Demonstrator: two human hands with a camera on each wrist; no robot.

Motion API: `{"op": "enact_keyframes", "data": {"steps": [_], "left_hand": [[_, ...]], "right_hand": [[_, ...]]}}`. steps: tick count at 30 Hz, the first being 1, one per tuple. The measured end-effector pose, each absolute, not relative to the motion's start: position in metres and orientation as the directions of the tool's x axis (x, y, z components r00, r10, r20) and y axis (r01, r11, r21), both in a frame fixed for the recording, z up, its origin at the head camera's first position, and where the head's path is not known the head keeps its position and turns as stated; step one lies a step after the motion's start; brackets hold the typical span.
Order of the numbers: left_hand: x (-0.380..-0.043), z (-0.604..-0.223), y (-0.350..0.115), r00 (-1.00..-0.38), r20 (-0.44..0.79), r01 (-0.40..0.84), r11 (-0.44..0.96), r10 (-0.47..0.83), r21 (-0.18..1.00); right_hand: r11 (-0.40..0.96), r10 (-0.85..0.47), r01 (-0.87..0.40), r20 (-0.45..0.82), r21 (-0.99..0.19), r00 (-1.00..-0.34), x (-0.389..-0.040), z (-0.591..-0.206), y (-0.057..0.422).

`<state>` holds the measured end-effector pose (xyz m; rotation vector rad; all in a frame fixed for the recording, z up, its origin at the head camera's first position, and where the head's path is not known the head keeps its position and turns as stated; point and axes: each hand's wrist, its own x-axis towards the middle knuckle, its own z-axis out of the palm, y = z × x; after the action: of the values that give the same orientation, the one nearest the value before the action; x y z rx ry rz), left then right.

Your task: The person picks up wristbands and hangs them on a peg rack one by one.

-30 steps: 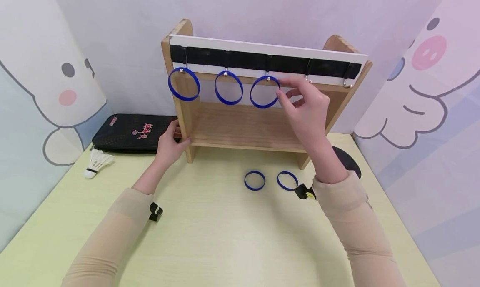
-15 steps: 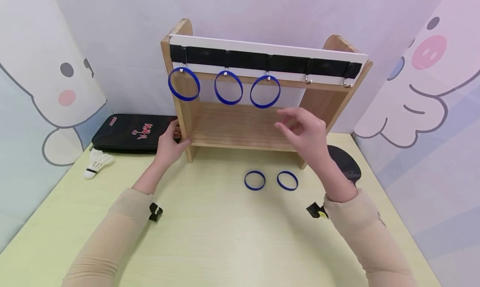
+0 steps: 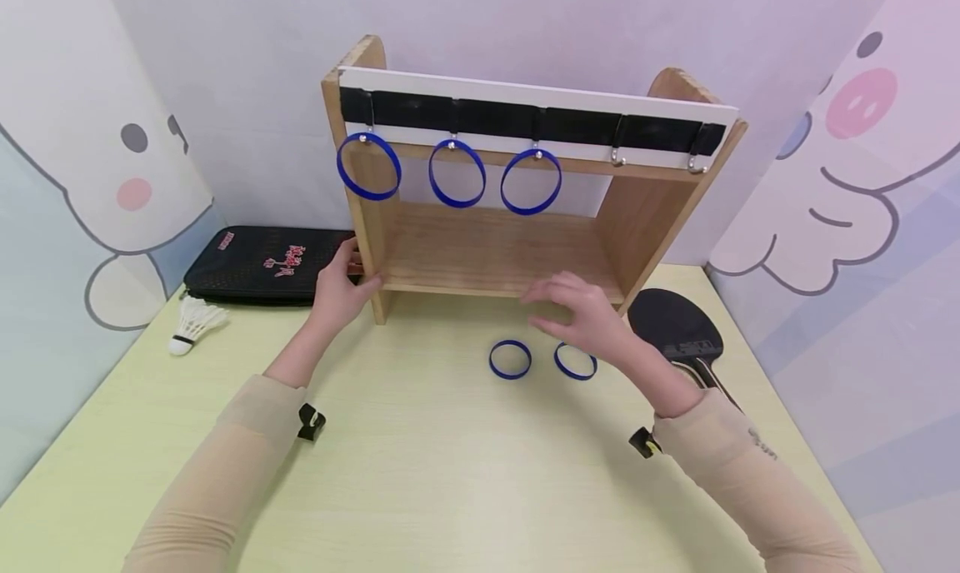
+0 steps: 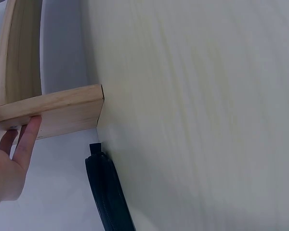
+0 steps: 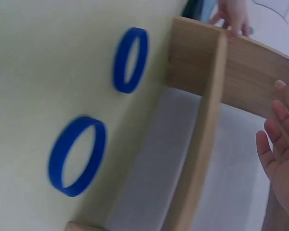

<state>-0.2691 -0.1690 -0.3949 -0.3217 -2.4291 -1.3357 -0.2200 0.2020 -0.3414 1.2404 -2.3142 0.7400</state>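
My left hand (image 3: 337, 294) grips the left side panel of a wooden shelf (image 3: 487, 252); the left wrist view has its fingers against that panel (image 4: 72, 113). My right hand (image 3: 581, 311), empty with loosely bent fingers, is in the air before the shelf's lower board. Below it two blue rings lie on the table, a left ring (image 3: 510, 376) and a right ring (image 3: 574, 376), the latter partly covered by the hand in the head view. Three more blue rings hang from hooks on the shelf's top strip: one far left (image 3: 369, 195), one beside it (image 3: 457, 204), one in the middle (image 3: 530, 211).
Two bare metal hooks (image 3: 618, 158) are at the strip's right end. A black zip case (image 3: 262, 265) and a shuttlecock (image 3: 193, 323) lie left of the shelf. At the right lies a black table tennis bat (image 3: 675, 323), partly behind my right forearm.
My right hand has left the middle hanging ring and come down toward the two rings on the table. The left hand has stayed on the shelf's side.
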Motion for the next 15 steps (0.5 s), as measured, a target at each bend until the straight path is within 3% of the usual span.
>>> {"op": "enact_keyframes", "data": {"steps": [4, 10, 15], "left_hand": [[-0.268, -0.395, -0.17, -0.915, 0.403, 0.353, 0.534, 0.025, 0.768], [-0.267, -0.395, -0.171, -0.916, 0.4, 0.347, 0.534, 0.019, 0.771], [-0.268, -0.394, -0.17, -0.915, 0.403, 0.359, 0.519, 0.03, 0.776]], "right_hand": [[0.454, -0.696, -0.854, 0.497, -0.254, -0.518, -0.223, -0.36, 0.204], [0.508, -0.744, -0.795, 0.296, -0.332, -0.599, -0.229, -0.384, 0.21], [0.497, -0.794, -0.793, 0.183, -0.353, -0.58, -0.232, -0.403, 0.215]]}}
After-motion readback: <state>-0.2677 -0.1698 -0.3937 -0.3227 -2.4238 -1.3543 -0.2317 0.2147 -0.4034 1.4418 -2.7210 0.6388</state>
